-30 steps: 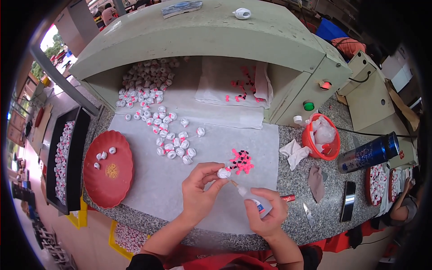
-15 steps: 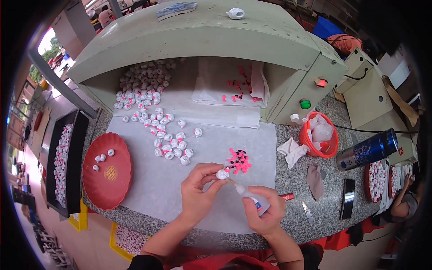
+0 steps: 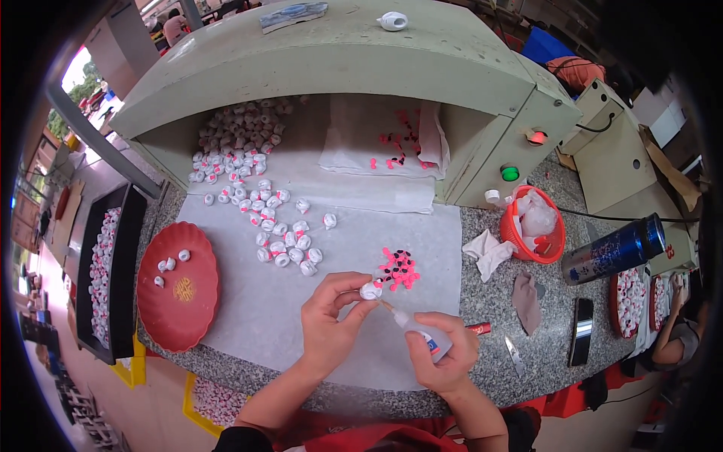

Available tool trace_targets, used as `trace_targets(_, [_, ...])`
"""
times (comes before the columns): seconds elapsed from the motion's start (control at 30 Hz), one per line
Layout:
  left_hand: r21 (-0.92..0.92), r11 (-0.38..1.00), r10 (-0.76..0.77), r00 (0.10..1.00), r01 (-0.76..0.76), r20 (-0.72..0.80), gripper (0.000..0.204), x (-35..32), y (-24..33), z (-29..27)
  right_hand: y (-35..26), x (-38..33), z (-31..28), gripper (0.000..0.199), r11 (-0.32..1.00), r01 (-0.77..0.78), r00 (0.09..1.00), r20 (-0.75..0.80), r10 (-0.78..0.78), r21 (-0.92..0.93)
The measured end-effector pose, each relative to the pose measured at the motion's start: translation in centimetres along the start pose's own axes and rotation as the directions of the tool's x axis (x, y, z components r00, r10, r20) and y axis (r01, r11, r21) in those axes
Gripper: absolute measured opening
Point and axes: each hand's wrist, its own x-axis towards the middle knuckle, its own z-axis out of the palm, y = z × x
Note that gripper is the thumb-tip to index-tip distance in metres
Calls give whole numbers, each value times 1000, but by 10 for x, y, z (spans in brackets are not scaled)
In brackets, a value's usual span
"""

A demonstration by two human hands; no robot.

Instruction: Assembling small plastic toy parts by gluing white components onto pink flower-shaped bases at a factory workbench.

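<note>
Between thumb and fingers, my left hand (image 3: 334, 324) pinches a small white rounded piece (image 3: 370, 291) with pink on it. My right hand (image 3: 446, 350) grips a translucent glue bottle (image 3: 429, 339) with a bluish label. Its thin nozzle points at the white piece, at or very near its lower right side. Just beyond lies a small heap of pink and black bits (image 3: 399, 269) on the white sheet (image 3: 354, 233). Farther left, many similar white-and-pink pieces (image 3: 290, 245) are scattered, running back into the pale green box-shaped machine (image 3: 316, 71).
On the left stand a red scalloped plate (image 3: 178, 331) with several white pieces and a black tray (image 3: 126, 301) full of them. To the right are a red basket (image 3: 557, 252) with plastic, a blue bottle (image 3: 614, 250), a phone (image 3: 581, 331), a small blade (image 3: 514, 355) and cloths (image 3: 526, 303).
Almost nothing differs. The whole view has shifted very slightly, and both hands keep their hold with the nozzle at the white piece.
</note>
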Motion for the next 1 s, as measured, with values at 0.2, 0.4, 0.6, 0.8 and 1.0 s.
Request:
trace_targets(0.2, [17, 1000, 7, 999, -7, 31, 30, -1, 1, 0, -1, 0, 1, 22, 1000, 0, 1000, 14, 0, 5])
trace_targets(0.4, [60, 997, 37, 998, -40, 49, 30, 0, 1, -3, -1, 1, 2, 21, 999, 26, 999, 45, -27, 24])
trace_targets(0.6, [112, 993, 43, 998, -49, 56, 30, 2, 0, -2, -2, 3, -4, 19, 1000, -18, 999, 44, 17, 14])
trace_targets(0.8, [-136, 972, -184, 980, 193, 73, 31, 3, 5, 0, 6, 9, -14, 14, 803, -523, 848, 81, 523, 287])
trace_targets(1.0, [-213, 888, -358, 903, 408, 240, 33, -4, -8, 5, 106, 18, -42, 15, 826, -558, 796, -229, 561, 83])
